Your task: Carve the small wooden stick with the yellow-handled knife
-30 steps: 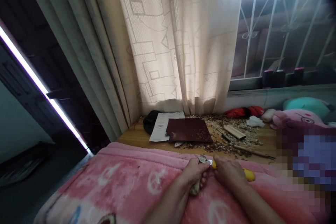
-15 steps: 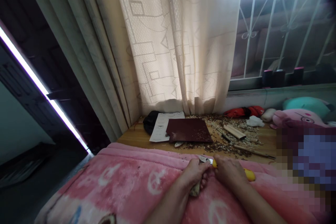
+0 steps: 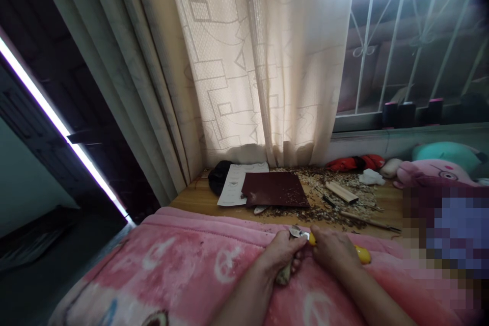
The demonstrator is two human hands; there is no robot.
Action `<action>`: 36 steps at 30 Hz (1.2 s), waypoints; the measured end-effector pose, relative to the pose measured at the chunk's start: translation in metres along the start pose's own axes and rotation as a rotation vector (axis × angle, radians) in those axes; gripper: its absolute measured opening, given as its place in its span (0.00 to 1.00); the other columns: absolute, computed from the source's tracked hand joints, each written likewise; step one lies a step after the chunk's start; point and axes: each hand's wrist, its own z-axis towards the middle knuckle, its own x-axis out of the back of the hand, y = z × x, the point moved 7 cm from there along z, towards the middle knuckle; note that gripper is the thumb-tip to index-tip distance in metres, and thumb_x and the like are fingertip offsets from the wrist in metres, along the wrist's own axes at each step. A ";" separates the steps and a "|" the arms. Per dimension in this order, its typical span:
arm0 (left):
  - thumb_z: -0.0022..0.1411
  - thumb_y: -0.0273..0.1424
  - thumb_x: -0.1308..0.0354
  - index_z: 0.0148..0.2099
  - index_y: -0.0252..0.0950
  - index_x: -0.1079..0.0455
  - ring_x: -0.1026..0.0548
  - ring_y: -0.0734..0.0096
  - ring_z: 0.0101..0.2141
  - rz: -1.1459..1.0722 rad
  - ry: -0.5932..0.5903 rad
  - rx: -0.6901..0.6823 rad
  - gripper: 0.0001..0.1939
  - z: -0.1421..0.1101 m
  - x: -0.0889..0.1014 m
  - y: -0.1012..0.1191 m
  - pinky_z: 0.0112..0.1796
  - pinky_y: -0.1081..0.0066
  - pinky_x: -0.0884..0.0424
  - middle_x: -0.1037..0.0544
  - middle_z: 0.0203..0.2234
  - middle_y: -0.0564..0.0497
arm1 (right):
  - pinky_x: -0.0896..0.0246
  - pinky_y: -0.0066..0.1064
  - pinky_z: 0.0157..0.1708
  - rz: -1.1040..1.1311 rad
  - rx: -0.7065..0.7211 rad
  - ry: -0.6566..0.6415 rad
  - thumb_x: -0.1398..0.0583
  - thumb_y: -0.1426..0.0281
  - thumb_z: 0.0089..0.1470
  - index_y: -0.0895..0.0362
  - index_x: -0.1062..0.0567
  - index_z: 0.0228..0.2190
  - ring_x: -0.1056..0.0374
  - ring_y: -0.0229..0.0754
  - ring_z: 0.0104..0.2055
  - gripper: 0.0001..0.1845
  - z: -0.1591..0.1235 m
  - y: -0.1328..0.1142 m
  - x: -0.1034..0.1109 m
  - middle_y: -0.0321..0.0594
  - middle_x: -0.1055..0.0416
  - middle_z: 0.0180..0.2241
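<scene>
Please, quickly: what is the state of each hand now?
Left hand: closed, holding a small brownish piece.
Right hand: closed, holding a yellow-handled tool.

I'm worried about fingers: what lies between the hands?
In the head view, the metal end of a yellow-handled tool lies between left hand and right hand.

We see bright yellow on the smooth rounded tool handle (image 3: 362, 254), silvery grey on the small metal tool head (image 3: 298, 233), dull mottled olive-brown on the short rough piece (image 3: 283, 276), and pale-to-rose pinks with whitish curling motifs on the thick plush blanket (image 3: 179, 252). We find honey-brown grain on the wooden tabletop (image 3: 202, 199), pale specks over the flat dark-maroon rectangular board (image 3: 273, 187), and mixed brown and cream in the scattered shavings (image 3: 311, 178). Grey-brown rectangles, triangles and wavy lines pattern the cream fabric curtain (image 3: 229, 71) we face.
</scene>
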 end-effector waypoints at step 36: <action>0.42 0.47 0.50 0.25 0.34 0.43 0.46 0.85 0.09 0.002 0.024 0.091 0.19 -0.004 -0.003 -0.001 0.10 0.82 0.50 0.44 0.10 0.60 | 0.54 0.30 0.27 0.003 0.000 0.022 0.52 0.71 0.41 0.55 0.33 0.30 0.38 0.41 0.30 0.12 0.000 0.003 -0.003 0.41 0.32 0.28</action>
